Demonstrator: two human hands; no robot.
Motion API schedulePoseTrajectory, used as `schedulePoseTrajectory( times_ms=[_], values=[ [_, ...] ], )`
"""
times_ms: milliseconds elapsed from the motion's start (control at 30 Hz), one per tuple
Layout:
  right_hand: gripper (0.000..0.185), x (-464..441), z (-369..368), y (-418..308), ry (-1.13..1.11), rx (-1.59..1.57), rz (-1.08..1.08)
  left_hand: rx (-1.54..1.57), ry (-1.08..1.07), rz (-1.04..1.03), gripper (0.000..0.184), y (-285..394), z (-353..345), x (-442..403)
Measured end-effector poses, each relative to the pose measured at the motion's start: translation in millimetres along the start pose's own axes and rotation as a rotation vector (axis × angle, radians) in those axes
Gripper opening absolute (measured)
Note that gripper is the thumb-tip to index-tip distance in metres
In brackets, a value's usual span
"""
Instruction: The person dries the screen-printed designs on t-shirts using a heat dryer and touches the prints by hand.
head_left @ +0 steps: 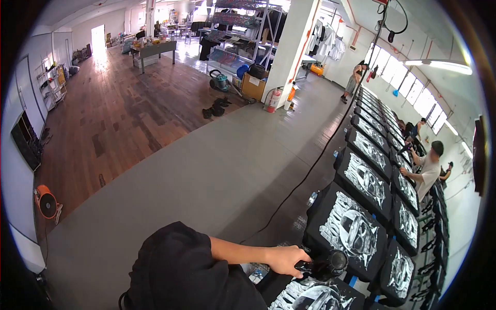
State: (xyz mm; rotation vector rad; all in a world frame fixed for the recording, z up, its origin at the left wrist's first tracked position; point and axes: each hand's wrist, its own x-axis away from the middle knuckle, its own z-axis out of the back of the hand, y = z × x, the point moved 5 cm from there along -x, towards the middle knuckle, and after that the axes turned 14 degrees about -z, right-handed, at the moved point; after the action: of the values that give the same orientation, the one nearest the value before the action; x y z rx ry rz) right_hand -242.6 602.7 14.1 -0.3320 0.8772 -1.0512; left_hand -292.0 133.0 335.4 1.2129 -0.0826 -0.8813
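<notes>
My left hand (288, 260) reaches out from a black sleeve at the bottom centre, its fingers wrapped round the handle of a black blower-like tool (330, 264). The round end of the tool faces up, over the gap between two black printed garments. One garment (310, 298), with a white and grey print, lies below the hand at the bottom edge. Just beyond the tool is another black garment (351, 232) with the same kind of print, flat on its board. My right hand is not in view.
Two rows of boards with printed black garments (364, 178) run to the far right. A co-worker in a light shirt (428, 170) stands beyond them; other people are farther off. A black cable (310, 173) hangs across the aisle. An orange fan (47, 204) stands left.
</notes>
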Motion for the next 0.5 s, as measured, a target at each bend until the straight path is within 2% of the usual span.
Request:
schedulePoseTrajectory(
  times_ms=[33, 133, 233, 267, 300, 333, 400, 433, 467, 500],
  values=[
    [0.031, -1.4, -3.7, -4.9, 0.002, -0.02, -0.012, 0.003, -0.025, 0.065, 0.039, 1.3, 0.8, 0.6],
    [0.03, -5.1, -12.9, -20.8, 0.011, -0.072, -0.052, 0.042, -0.057, 0.036, 0.039, -3.7, -3.9, 1.9],
    [0.029, -19.3, 0.7, -12.2, 0.056, -0.083, -0.113, 0.096, -0.187, 0.036, 0.043, -18.3, -16.8, 5.3],
    [0.029, -22.3, 18.4, 8.2, 0.097, -0.063, -0.164, 0.168, -0.246, 0.124, 0.045, -16.6, -18.4, 4.8],
    [0.028, -21.5, 40.9, 37.6, 0.151, -0.035, -0.229, 0.107, -0.219, 0.042, 0.049, -19.8, -22.9, 2.3],
    [0.028, -16.1, 67.9, 76.9, 0.216, 0.004, -0.308, 0.089, -0.229, 0.058, 0.054, -16.2, -25.6, -3.8],
    [0.027, 13.2, 167.2, 107.7, 0.376, 0.102, -0.465, 0.101, -0.164, 0.011, 0.054, -32.0, -38.5, -9.1],
    [0.028, 3.1, 175.8, 76.6, 0.25, -0.039, -0.357, 0.062, -0.131, -0.033, 0.053, -36.2, -39.8, -6.9],
    [0.032, -8.0, 181.1, 42.6, 0.133, -0.229, -0.361, 0.059, -0.094, -0.106, 0.052, -29.3, -37.3, -10.4],
    [0.031, -17.4, 185.6, -2.2, -0.112, -0.69, -0.521, 0.216, -0.177, 0.315, 0.051, -15.6, -34.2, -11.0]
  ],
)
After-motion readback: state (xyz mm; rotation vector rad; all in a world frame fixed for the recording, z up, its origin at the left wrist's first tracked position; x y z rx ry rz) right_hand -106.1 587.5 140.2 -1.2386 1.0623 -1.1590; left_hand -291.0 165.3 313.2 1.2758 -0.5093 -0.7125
